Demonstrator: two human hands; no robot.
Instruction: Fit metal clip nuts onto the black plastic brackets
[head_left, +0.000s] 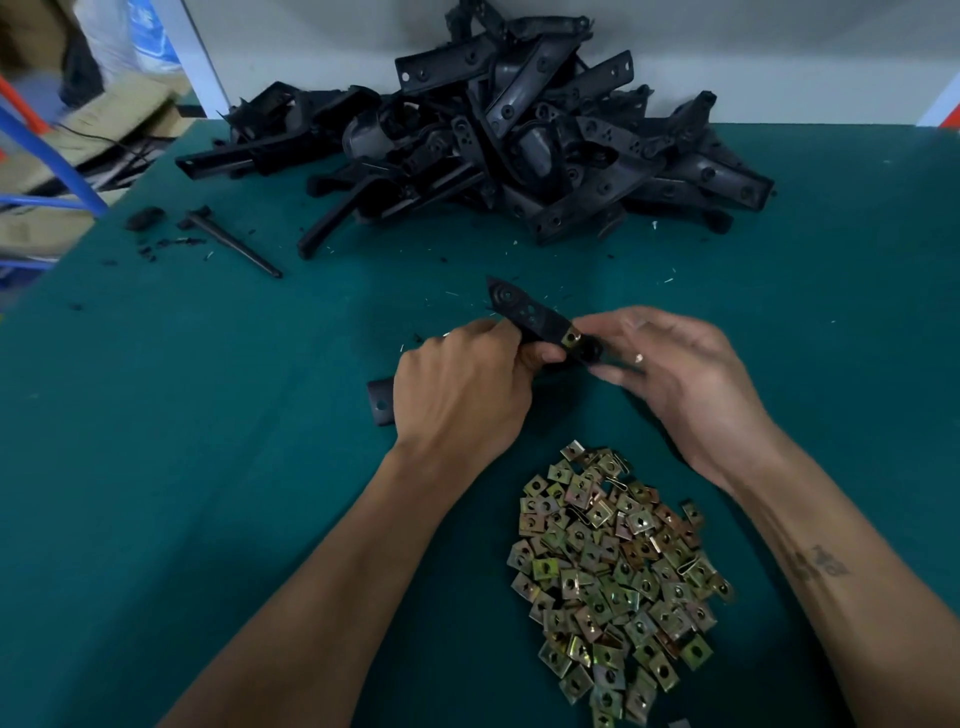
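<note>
A black plastic bracket (524, 312) is held above the green table, its far tip pointing up and left. My left hand (462, 389) grips its middle, and one end of the bracket (380, 408) sticks out to the left of that hand. My right hand (670, 374) pinches the bracket's right end with thumb and fingertips. A brass-coloured clip nut (571, 339) sits on the bracket at those fingertips. A heap of loose metal clip nuts (613, 571) lies between my forearms.
A big pile of black brackets (493, 135) lies against the back wall on the green table (208, 415). A black pointed rod (234, 241) and plastic scraps lie at the left. Blue shelf legs (57, 166) and cardboard boxes stand beyond the left edge.
</note>
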